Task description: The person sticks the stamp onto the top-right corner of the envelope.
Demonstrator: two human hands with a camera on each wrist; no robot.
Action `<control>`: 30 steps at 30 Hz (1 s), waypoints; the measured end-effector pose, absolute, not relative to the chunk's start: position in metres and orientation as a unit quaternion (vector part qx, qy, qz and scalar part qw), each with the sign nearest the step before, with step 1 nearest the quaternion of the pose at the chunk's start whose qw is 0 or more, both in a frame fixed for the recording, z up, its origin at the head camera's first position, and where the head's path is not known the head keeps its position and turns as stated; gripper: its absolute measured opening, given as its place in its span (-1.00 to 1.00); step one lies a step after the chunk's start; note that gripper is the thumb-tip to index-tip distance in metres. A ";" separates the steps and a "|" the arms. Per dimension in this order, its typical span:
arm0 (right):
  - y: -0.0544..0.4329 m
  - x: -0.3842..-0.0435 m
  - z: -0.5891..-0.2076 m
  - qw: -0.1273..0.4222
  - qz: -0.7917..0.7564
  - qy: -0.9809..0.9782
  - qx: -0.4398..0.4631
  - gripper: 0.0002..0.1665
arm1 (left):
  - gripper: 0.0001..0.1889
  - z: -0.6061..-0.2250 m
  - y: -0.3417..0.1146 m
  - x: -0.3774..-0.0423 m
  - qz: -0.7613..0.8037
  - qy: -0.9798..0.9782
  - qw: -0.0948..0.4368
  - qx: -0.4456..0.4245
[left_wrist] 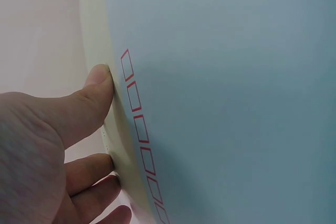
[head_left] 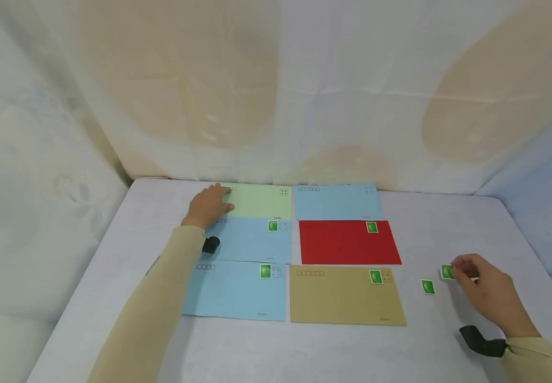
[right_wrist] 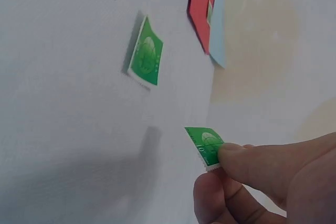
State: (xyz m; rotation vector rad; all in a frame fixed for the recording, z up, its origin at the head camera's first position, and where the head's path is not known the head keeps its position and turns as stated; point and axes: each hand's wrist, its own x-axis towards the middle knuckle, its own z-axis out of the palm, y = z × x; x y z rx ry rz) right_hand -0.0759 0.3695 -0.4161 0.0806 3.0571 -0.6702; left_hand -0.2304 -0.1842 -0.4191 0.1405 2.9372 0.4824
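My right hand point(head_left: 491, 292) pinches a green postage stamp point(right_wrist: 207, 142) between thumb and fingers, raised over the right side of the table. A second loose green stamp point(head_left: 428, 287) lies on the cloth just left of it, its edges slightly curled. At the back left, my left hand point(head_left: 208, 206) rests at the left end of the pale green envelope point(head_left: 258, 202), fingers and thumb spread. In the left wrist view the thumb point(left_wrist: 100, 85) touches a pale edge beside a blue envelope point(left_wrist: 236, 103) with red printed boxes.
Envelopes lie in two columns: blue ones point(head_left: 252, 239) point(head_left: 237, 298) at left, and a blue point(head_left: 335, 202), a red point(head_left: 345, 243) and a tan one point(head_left: 343, 298) at right. The red, tan and two left blue ones bear green stamps. Curtains point(head_left: 304, 106) surround the white-covered table point(head_left: 333, 354).
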 end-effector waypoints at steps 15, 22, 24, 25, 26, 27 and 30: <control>0.348 -0.083 -0.413 -0.089 -0.230 0.969 0.003 -0.78 | -0.40 -0.420 -0.182 -0.232 0.160 0.982 0.085 0.049; 0.330 -0.088 -0.411 -0.088 -0.250 0.964 0.020 -0.75 | -0.40 -0.419 -0.183 -0.230 0.164 0.981 0.091 0.045; 0.326 -0.089 -0.410 -0.092 -0.255 0.962 0.018 -0.75 | -0.40 -0.419 -0.183 -0.230 0.165 0.981 0.091 0.046; 0.324 -0.090 -0.410 -0.095 -0.257 0.962 0.015 -0.75 | -0.40 -0.419 -0.183 -0.230 0.166 0.981 0.091 0.046; 0.322 -0.090 -0.410 -0.099 -0.258 0.961 0.012 -0.75 | -0.40 -0.419 -0.183 -0.230 0.167 0.981 0.090 0.046; 0.320 -0.091 -0.410 -0.101 -0.258 0.961 0.011 -0.75 | -0.40 -0.419 -0.183 -0.230 0.168 0.981 0.089 0.046; 0.316 -0.093 -0.410 -0.103 -0.260 0.960 0.012 -0.74 | -0.40 -0.419 -0.183 -0.231 0.170 0.981 0.087 0.046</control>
